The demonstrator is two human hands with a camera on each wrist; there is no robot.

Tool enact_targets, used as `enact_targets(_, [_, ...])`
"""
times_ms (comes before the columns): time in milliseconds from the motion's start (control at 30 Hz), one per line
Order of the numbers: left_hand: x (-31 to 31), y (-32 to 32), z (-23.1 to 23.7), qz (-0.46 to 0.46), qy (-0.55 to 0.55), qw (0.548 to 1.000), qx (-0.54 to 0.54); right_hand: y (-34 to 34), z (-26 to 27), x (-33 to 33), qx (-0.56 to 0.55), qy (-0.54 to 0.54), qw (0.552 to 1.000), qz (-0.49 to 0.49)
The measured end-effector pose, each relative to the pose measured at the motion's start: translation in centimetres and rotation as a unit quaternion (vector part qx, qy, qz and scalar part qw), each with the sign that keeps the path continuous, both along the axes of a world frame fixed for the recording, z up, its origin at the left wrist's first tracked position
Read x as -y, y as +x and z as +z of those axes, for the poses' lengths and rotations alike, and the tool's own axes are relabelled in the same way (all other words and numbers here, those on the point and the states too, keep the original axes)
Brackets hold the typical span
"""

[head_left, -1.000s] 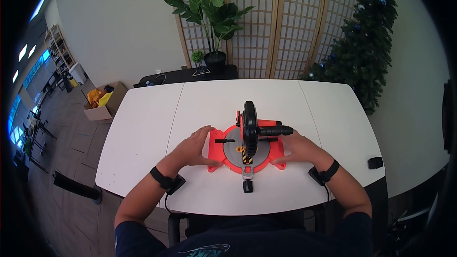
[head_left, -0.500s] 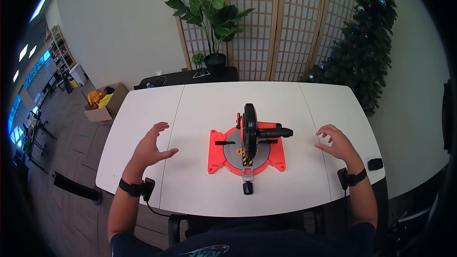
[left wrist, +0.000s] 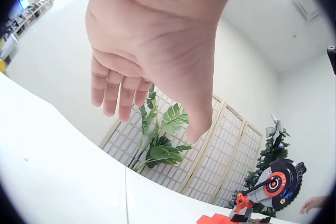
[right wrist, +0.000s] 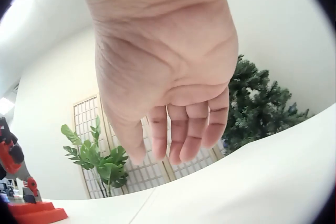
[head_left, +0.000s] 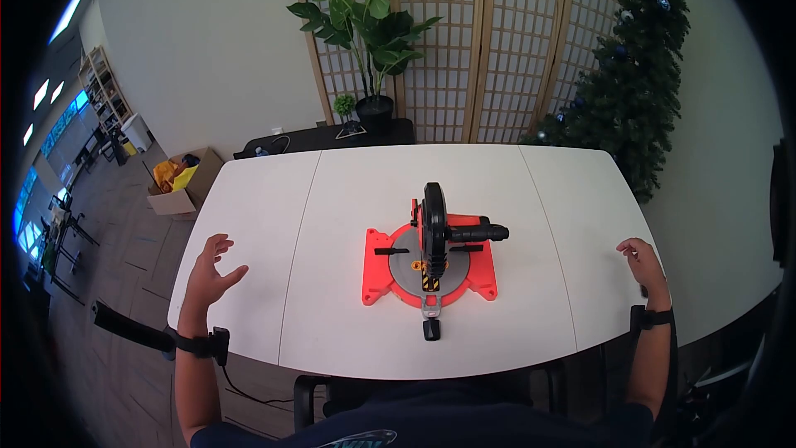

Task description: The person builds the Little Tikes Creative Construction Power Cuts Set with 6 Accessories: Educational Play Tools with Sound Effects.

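A red and black miter saw (head_left: 431,241) stands upright at the middle of the white table (head_left: 340,182), its grey round plate and red base flat on the top. Its black handle (head_left: 481,233) points right, and a black knob (head_left: 431,329) juts toward me. Well to the left of the saw is my left hand (head_left: 213,275), fingers loosely bent, thumb apart, nothing held. Over the table's right side hovers my right hand (head_left: 643,264), also holding nothing. Both wrist views show relaxed fingers hanging from the palm, with the saw (left wrist: 278,184) off to one side.
A small black object (head_left: 644,291) lies by the right edge, partly behind my right wrist. Behind the table are a potted plant (head_left: 375,106), a lattice screen (head_left: 452,50) and a decorated tree (head_left: 630,91). An open cardboard box (head_left: 199,182) sits on the floor at left.
Both hands have moved away from the saw's base, the left hand outward to the left and the right hand outward to the right. The saw stays in the same place.
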State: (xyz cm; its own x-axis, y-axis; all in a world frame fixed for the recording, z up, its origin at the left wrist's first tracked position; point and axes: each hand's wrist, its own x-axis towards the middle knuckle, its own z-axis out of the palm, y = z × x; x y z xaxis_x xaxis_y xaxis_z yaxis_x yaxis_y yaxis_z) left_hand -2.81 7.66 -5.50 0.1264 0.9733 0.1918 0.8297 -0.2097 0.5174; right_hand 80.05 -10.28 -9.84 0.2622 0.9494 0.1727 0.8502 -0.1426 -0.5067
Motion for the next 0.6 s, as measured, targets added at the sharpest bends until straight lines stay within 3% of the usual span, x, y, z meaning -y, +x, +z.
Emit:
enact_targets(200, [1.8, -3.0, -1.6, 0.042, -0.004, 0.999, 0.014, 5.3, -2.5, 4.5, 0.065, 0.015, 0.998, -0.005])
enact_targets(300, [2.6, -4.5, -2.3, 0.058, -0.006, 0.998, 0.019, 8.4, -4.3, 6.5, 0.127, -0.019, 0.992, -0.017])
enact_targets(367, [3.0, -5.3, -2.9, 0.072, -0.004, 0.997, 0.020, 9.3, -4.6, 7.5, 0.170, -0.116, 0.975, -0.079])
enact_targets(600, [4.1, -6.0, -5.0, 0.093, -0.018, 0.995, 0.042, 11.4, -6.9, 9.1, 0.182, -0.153, 0.965, -0.107])
